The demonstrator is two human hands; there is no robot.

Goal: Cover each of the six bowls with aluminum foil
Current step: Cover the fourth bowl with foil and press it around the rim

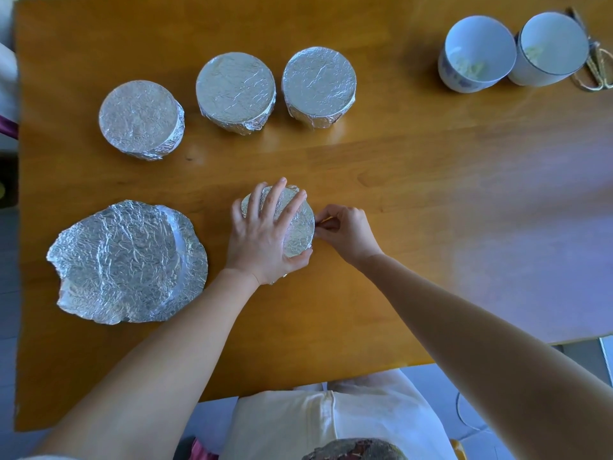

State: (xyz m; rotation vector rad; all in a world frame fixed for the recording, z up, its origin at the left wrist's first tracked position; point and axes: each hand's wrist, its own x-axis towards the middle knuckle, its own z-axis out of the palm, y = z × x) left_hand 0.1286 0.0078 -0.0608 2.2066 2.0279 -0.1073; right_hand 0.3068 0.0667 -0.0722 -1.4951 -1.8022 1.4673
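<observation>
A foil-covered bowl (300,227) stands in the middle of the wooden table (431,200). My left hand (262,237) lies flat on its foil top, fingers spread. My right hand (345,230) pinches the foil at the bowl's right rim. Three foil-covered bowls stand in a row behind: left (141,119), middle (235,91), right (318,86). Two bare white bowls stand at the far right, one (477,51) beside the other (552,46). Several loose foil sheets (129,260) lie stacked at the near left.
Scissors (597,66) lie at the far right edge, behind the bare bowls. The table's near edge runs just in front of my lap.
</observation>
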